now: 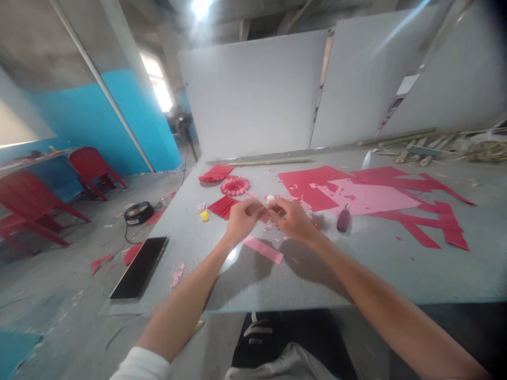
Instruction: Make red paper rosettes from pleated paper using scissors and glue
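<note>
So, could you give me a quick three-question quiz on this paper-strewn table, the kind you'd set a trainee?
1. Which is nearer the dark bottle: the left hand or the right hand?
2. True or false: the yellow cap lies to the right of both hands.
3. What colour is the paper strip just below the hands?

Key: 1. The right hand. 2. False, it lies to their left. 3. Pink.

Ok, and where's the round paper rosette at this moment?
In the head view, the pleated paper rosette lies on the table ahead of the left hand, between a folded red paper bundle and a pleated red paper strip.
</note>
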Demonstrator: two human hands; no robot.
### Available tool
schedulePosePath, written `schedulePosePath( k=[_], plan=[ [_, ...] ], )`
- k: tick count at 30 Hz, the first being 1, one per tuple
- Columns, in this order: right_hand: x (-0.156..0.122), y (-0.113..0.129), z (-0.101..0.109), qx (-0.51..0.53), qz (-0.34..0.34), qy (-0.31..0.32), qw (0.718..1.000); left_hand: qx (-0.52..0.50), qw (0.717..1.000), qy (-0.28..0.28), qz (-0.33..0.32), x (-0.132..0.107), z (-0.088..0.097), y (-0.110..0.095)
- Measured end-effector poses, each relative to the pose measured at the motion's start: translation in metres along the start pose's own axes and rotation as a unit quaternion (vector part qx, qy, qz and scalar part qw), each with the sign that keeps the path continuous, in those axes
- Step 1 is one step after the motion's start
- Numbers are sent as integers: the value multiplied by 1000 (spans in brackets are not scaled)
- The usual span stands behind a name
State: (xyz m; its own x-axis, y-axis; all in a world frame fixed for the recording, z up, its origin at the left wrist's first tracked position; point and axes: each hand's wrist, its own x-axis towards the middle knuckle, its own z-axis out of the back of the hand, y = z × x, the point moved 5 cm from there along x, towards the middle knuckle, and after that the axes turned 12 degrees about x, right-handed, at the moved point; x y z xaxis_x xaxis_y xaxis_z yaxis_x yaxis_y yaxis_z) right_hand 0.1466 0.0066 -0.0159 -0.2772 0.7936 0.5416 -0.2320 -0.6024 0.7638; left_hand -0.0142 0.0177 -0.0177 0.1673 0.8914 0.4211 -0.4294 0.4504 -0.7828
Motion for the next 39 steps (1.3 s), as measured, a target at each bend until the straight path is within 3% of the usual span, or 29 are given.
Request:
schedulePosePath(
  k=[9,17,22,26,29,34,36,39],
  plan=[
    [-1,2,-4,-20,-15,-2,1000,96,994,-3,-61,-4,-3,-6],
    [2,7,3,32,-88,-36,995,78,996,-21,-29,-2,-3,-6],
    [1,3,5,-16,-72,-53,996,77,996,-38,-8,-1,-2,0],
    [0,-1,5,-75,-12,-61,995,81,996,-41,-4,-2,-1,1],
    [0,0,6,-46,1,-65,997,71,996,-55,4,-3,0,3],
    [0,1,3,14,-10,-26,1000,-9,1000,-17,15,-1,-7,10],
    [1,2,2,-19,3,-19,1000,9,1000,-20,-6,-1,-6,7],
    [1,4,1,-94,36,2,995,119,988,-18,-98,-1,-3,-4]
  ],
)
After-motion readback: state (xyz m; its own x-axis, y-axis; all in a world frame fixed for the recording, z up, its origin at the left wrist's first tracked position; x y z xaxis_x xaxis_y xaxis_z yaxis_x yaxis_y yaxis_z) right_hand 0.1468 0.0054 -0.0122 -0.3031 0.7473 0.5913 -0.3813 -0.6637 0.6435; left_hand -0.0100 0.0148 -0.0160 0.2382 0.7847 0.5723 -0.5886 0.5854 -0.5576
